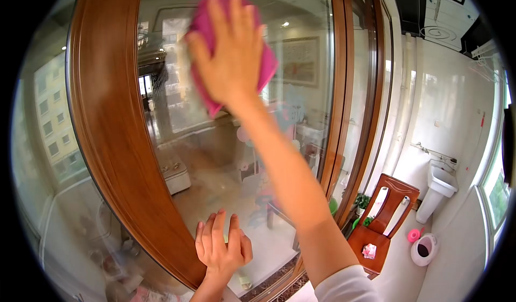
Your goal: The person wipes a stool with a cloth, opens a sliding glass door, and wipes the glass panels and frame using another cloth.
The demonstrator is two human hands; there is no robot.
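Brown-framed glass panel: the person's right hand, fingers spread, presses a pink cloth high against it; the left hand, loosely parted, holds nothing. Seemingly wiping; the next stroke likely needs flat pressure.

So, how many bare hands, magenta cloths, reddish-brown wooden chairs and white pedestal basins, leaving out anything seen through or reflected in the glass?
Bare hands, right hand and left hand: 2
Magenta cloth under the right hand: 1
Reddish-brown wooden chair: 1
White pedestal basin: 1
Total: 5

Two hands and one magenta cloth show.
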